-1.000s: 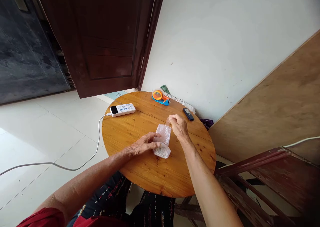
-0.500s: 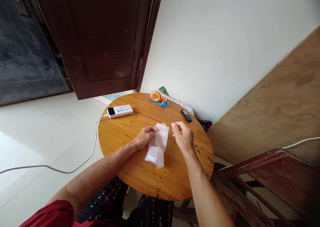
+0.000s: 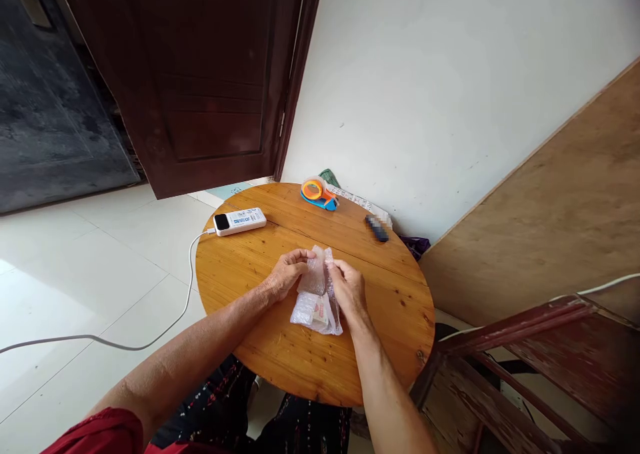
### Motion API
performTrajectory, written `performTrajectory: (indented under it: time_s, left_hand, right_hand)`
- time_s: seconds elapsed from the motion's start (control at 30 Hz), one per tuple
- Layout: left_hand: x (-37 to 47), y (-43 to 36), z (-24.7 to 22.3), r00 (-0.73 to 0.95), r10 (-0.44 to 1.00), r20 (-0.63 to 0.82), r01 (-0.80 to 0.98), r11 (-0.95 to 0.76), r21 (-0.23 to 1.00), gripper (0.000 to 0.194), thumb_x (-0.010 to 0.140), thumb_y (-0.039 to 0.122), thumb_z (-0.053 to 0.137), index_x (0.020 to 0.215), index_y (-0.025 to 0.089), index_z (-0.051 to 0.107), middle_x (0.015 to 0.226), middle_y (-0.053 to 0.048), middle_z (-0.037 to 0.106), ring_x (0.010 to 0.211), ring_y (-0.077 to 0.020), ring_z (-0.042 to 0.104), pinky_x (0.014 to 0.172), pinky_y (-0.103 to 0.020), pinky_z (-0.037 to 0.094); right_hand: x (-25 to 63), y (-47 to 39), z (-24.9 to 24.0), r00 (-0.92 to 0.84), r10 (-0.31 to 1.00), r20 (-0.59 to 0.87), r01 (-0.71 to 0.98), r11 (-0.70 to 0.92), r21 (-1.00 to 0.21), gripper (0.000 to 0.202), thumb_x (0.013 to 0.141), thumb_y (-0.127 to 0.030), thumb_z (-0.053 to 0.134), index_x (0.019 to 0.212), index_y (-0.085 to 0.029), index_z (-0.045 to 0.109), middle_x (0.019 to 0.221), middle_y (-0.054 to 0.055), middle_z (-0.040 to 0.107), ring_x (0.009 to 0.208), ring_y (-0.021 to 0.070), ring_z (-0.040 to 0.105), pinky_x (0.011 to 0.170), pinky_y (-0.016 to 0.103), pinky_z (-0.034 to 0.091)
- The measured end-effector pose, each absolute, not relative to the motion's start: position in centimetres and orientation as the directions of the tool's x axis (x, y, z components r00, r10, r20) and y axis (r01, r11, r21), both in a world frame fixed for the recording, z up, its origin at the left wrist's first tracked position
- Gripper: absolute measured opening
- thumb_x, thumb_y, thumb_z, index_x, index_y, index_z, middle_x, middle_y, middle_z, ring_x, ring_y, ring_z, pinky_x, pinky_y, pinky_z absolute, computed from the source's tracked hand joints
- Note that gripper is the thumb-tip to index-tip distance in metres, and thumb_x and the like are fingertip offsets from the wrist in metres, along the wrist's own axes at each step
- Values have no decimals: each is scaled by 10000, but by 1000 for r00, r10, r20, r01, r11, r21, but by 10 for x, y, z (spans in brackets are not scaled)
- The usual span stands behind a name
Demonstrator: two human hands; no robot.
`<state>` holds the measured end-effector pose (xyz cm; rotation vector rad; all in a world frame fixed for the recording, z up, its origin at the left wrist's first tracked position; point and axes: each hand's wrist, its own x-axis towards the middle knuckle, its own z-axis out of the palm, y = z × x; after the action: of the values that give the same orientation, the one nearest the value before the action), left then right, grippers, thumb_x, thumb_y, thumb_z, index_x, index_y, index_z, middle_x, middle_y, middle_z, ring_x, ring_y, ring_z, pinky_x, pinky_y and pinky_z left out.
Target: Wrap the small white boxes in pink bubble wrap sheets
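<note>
A sheet of clear bubble wrap (image 3: 313, 279) lies on the round wooden table (image 3: 235, 267) in front of me. My left hand (image 3: 291, 270) pinches its upper left part between thumb and fingers. My right hand (image 3: 347, 285) is closed on the wrap's right edge, which is lifted and apart from the left portion. At the near end, inside the wrap, a small pale item with reddish print (image 3: 321, 311) shows through; its kind cannot be made out.
A white device with a dark screen (image 3: 240, 221) sits at the table's left, its cable (image 3: 189, 287) running to the floor. An orange and blue tape dispenser (image 3: 319, 194) stands at the back. A dark handset, partly blurred (image 3: 376, 229), lies back right. A wooden chair (image 3: 500, 361) is at the right.
My right hand has moved left and down onto the bubble wrap and taken its right edge. That edge has opened outward, and the printed item now shows. My left hand keeps its hold.
</note>
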<state>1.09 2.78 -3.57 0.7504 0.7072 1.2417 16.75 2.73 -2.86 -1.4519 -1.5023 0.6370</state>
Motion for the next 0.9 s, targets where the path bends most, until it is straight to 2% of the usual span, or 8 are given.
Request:
performTrajectory:
  time_s: [0.1, 0.2, 0.3, 0.43, 0.6, 0.67, 0.77, 0.9]
  left_hand:
    - [8, 32, -37, 72, 992, -101, -590, 124, 797, 315, 508, 135, 676, 822, 128, 691, 705, 0, 670, 592, -91, 548, 599, -210, 417]
    - [4, 37, -39, 18, 990, -138, -620, 120, 776, 320, 505, 172, 715, 820, 129, 679, 729, -8, 660, 601, -95, 540, 614, -226, 421]
    - [1, 38, -39, 2, 994, -106, -536, 90, 840, 337, 548, 237, 741, 861, 133, 674, 770, -19, 646, 636, -109, 543, 643, -244, 432]
    - [-3, 29, -33, -159, 980, 118, -32, -125, 992, 379, 648, 376, 766, 952, 167, 684, 921, -49, 595, 833, -187, 583, 752, -298, 470]
    - [-1, 17, -30, -83, 951, 298, 374, -248, 894, 510, 626, 442, 809, 1049, 212, 639, 1000, -41, 573, 925, -220, 581, 845, -339, 474]
    - [-2, 20, -33, -111, 968, 226, 308, -183, 934, 449, 646, 331, 783, 1049, 219, 618, 856, 1, 588, 798, -178, 573, 768, -297, 469]
    - [-8, 35, -39, -237, 971, 13, -36, -22, 999, 320, 658, 183, 691, 964, 204, 602, 615, 66, 511, 575, -112, 489, 611, -224, 418]
    - [-14, 52, -44, -245, 965, -93, -187, 47, 981, 138, 698, 237, 625, 798, 176, 552, 542, 67, 471, 459, -85, 445, 504, -206, 386]
  right_hand:
    - [174, 28, -33, 298, 946, 130, 97, 105, -990, 295, 692, -485, 666, 699, -189, 672, 626, -14, 657, 590, 156, 555, 578, 266, 418]
    - [178, 30, -34, 362, 932, 3, -141, 58, -988, 339, 605, -511, 722, 680, -193, 628, 606, -19, 642, 560, 147, 548, 558, 268, 433]
    - [178, 30, -34, 353, 935, -18, -166, 44, -985, 354, 591, -520, 725, 679, -202, 596, 593, -28, 624, 539, 140, 540, 539, 265, 433]
    - [175, 27, -30, 312, 950, -22, -175, 34, -984, 343, 608, -505, 733, 702, -207, 590, 627, -24, 633, 557, 146, 547, 538, 262, 437]
    - [170, 21, -23, 181, 976, 120, -73, 135, -988, 295, 700, -485, 688, 693, -215, 570, 653, -33, 611, 615, 141, 543, 601, 249, 446]
    - [170, 22, -25, 210, 966, 151, -23, 160, -987, 304, 716, -503, 657, 706, -212, 572, 659, -26, 614, 618, 145, 547, 604, 254, 450]
    - [177, 27, -33, 338, 925, 173, 112, 143, -983, 363, 746, -559, 573, 742, -196, 589, 653, -5, 627, 594, 158, 558, 581, 272, 458]
    - [192, 37, -46, 424, 879, 217, 276, 103, -956, 393, 743, -553, 556, 792, -169, 629, 664, 23, 654, 590, 177, 579, 564, 284, 458]
